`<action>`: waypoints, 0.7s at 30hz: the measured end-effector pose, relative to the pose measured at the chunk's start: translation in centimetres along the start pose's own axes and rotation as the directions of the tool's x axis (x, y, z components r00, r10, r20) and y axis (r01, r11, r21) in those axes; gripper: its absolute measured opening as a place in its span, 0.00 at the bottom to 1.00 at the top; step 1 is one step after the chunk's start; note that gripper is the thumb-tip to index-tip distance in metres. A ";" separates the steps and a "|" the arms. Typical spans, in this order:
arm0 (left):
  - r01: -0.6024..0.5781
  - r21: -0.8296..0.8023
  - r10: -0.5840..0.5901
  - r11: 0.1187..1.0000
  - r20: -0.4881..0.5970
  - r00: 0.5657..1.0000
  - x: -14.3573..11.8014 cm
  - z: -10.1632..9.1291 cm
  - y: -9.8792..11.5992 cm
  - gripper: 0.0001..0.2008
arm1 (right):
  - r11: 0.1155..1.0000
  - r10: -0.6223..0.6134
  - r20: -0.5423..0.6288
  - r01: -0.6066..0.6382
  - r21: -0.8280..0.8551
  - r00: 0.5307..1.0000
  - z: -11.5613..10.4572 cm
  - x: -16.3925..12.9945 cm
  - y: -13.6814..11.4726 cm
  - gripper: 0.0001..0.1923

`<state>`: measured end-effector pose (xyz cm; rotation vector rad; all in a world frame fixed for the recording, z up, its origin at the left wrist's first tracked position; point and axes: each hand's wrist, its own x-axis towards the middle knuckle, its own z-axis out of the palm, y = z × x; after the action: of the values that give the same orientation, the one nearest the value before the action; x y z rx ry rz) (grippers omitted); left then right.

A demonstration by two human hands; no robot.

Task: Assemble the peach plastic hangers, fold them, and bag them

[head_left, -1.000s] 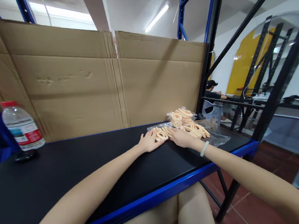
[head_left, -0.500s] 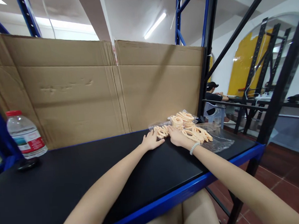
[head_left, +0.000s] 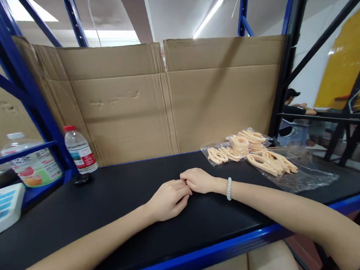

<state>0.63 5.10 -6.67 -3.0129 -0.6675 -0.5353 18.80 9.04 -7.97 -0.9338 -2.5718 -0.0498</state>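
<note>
My left hand rests on the black tabletop, its fingers loosely curled and pressed together. Its fingertips meet those of my right hand, which lies palm down with the fingers bent and wears a pale beaded bracelet on the wrist. No object shows in either hand, though the palms are hidden. Beyond my right hand, apart from it, lie peach-coloured ring-shaped pieces in clear plastic bags: a small bag at the left, a pile behind, and loose-looking pieces on a crinkled clear plastic bag.
Cardboard panels wall off the back. At the left stand a red-capped water bottle and a small black object, beside a blue rack post. Behind the post are a larger labelled bottle and a white-and-blue device. A person sits far right.
Both hands have drawn back from the bagged peach pieces to the middle of the tabletop, and their fingers have curled in and come together. The view has turned left.
</note>
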 end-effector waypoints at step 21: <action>0.070 -0.149 -0.077 0.986 -0.041 0.996 -0.3 0.4 -0.6 0.10 | 0.991 -0.015 0.164 0.036 -0.127 0.986 -1.4 -1.2 -1.0 0.06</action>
<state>0.20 5.56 -7.17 -3.1098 -0.7724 -0.6849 19.53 7.26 -7.01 -0.9886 -2.7599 -0.1559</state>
